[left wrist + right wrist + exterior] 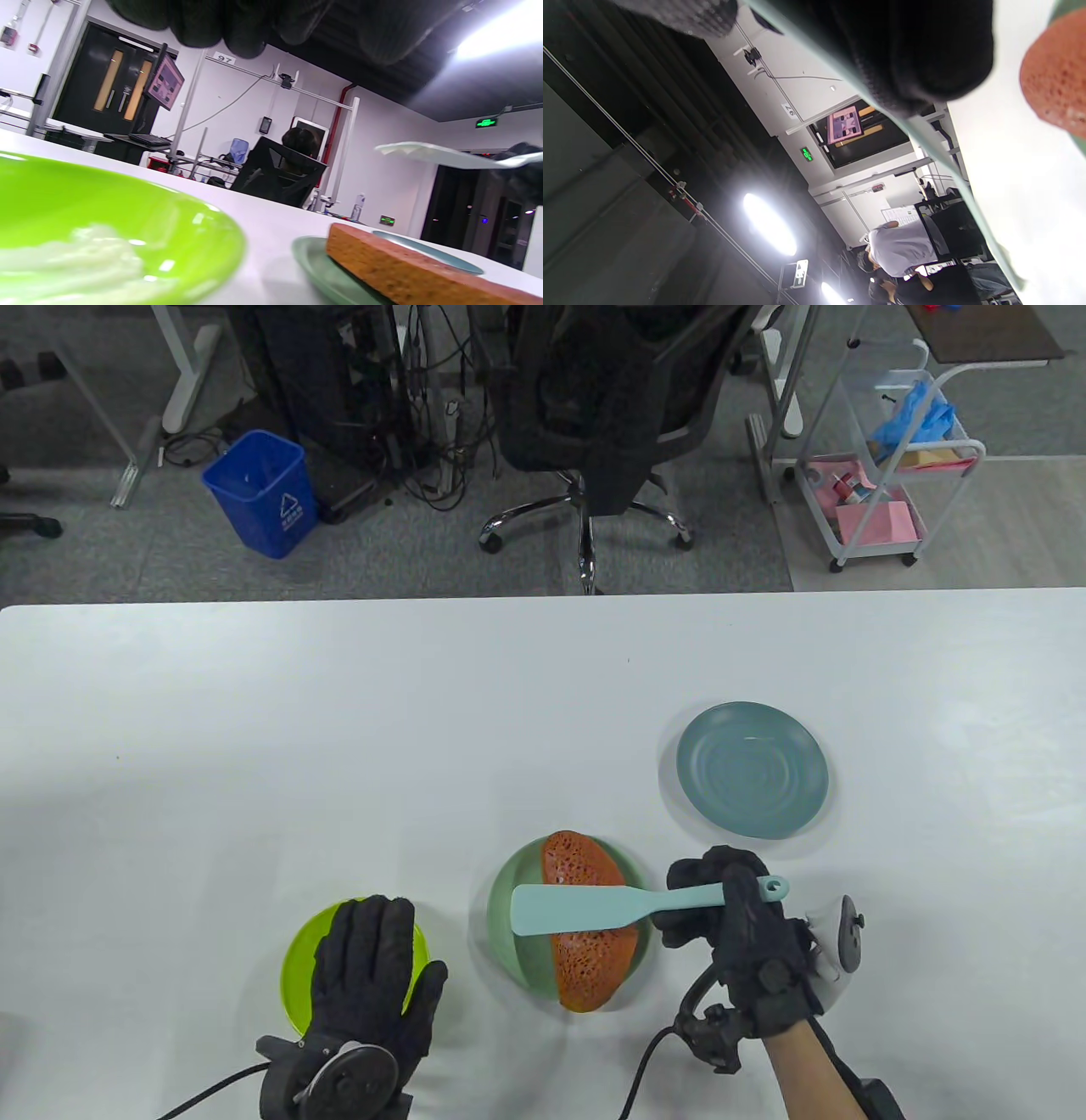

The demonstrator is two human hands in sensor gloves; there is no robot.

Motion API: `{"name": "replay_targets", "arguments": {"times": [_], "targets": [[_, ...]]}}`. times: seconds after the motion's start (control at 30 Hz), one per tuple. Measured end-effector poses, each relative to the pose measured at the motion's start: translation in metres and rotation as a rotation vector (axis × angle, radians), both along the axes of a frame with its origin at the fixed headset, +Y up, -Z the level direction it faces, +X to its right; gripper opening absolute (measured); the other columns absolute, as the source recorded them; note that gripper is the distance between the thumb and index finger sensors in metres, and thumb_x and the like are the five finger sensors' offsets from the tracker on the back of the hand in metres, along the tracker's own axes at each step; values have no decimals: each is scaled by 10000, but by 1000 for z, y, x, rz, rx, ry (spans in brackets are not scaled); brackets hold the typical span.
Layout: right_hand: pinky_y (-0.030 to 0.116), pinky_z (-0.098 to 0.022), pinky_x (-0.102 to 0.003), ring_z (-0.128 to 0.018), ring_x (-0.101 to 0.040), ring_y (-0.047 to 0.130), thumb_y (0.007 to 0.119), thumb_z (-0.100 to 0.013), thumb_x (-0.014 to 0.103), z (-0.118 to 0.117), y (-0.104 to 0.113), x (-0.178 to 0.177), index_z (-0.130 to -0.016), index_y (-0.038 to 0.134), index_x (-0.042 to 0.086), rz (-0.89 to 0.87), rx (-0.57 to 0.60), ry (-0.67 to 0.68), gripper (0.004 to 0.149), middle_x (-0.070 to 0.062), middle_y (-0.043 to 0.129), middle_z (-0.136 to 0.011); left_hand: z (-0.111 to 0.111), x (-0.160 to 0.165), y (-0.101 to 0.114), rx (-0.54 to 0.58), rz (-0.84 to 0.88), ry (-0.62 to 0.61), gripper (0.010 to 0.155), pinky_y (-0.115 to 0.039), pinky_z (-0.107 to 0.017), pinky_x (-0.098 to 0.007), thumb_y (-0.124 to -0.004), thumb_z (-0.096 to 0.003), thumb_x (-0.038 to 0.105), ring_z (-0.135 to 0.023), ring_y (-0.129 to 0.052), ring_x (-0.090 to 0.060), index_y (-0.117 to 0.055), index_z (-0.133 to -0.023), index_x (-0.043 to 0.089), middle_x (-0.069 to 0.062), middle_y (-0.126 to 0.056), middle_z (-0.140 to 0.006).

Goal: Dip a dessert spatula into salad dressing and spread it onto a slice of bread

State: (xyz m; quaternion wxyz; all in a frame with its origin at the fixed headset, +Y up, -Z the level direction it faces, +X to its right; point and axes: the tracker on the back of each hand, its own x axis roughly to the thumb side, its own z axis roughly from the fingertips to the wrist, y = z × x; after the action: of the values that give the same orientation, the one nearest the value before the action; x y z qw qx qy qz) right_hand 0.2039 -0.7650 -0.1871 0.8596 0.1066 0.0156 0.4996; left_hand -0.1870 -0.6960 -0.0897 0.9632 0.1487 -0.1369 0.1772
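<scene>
Over porous bread (590, 950), R hand (730, 920) grips flat spatula (594, 906); L hand (371, 971) splayed flat.

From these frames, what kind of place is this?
Likely an office or lab workspace, not a kitchen: a black office chair, a blue recycling bin and tangled cables sit behind the white table.

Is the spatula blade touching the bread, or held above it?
Held above. In the left wrist view the spatula hangs clear over the bread slice, gripped by the right hand.
</scene>
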Motion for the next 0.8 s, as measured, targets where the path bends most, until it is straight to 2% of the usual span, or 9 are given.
{"name": "replay_targets", "arguments": {"times": [0.13,0.3,0.37,0.4,0.43,0.5,0.7,0.8], "targets": [[848,-408,-478,-604,-519,893,649,-648,475,-3,-9,16,-979,512,174,-27,-7,-43,468,-255,626,-924,-4,21,1,-39,26,-25,757,-635,-705,-661,-713,-643,527,-991,-731,-554,-495,-1193,55,-272,-613,-1140],[846,-409,-479,-606,-520,890,650,-649,475,-5,-11,27,-980,511,179,-34,5,-66,465,-250,623,-929,-13,51,5,-129,10,-4,716,-724,-675,-599,-773,-632,469,-912,-855,-489,-553,-1170,50,-247,-707,-1084],[845,-409,-481,-606,-521,890,652,-649,474,-5,-12,30,-979,513,179,-35,5,-75,464,-250,623,-928,-18,63,6,-209,-2,5,724,-741,-669,-585,-781,-633,461,-897,-873,-469,-541,-1174,45,-265,-694,-1087],[844,-410,-480,-608,-521,888,653,-649,475,-4,-12,32,-979,513,181,-32,6,-78,463,-248,625,-928,-24,70,5,-304,-20,12,729,-743,-673,-579,-781,-634,464,-902,-873,-459,-533,-1178,46,-263,-686,-1093],[844,-409,-480,-607,-520,889,653,-648,476,-3,-13,33,-979,514,180,-36,9,-79,465,-249,624,-929,-30,75,3,-378,-25,12,734,-754,-670,-564,-782,-634,464,-893,-882,-445,-524,-1179,46,-263,-683,-1091],[845,-408,-479,-605,-519,890,652,-648,478,-1,-13,36,-978,515,182,-46,16,-83,465,-247,628,-927,-40,81,-4,-448,4,49,747,-781,-652,-541,-796,-630,451,-867,-904,-423,-511,-1178,30,-276,-680,-1084],[848,-402,-475,-597,-517,894,651,-649,477,3,-13,45,-977,517,181,-56,24,-82,462,-248,633,-921,-59,91,-29,-511,-99,220,750,-869,-564,-461,-796,-632,447,-761,-964,-373,-515,-1171,6,-288,-719,-1041],[848,-400,-475,-594,-518,894,650,-650,477,2,-14,47,-976,518,180,-66,17,-84,461,-248,632,-921,-65,94,-37,-542,-177,242,732,-914,-503,-412,-781,-637,454,-679,-1022,-318,-544,-1156,-4,-256,-801,-979]]}}
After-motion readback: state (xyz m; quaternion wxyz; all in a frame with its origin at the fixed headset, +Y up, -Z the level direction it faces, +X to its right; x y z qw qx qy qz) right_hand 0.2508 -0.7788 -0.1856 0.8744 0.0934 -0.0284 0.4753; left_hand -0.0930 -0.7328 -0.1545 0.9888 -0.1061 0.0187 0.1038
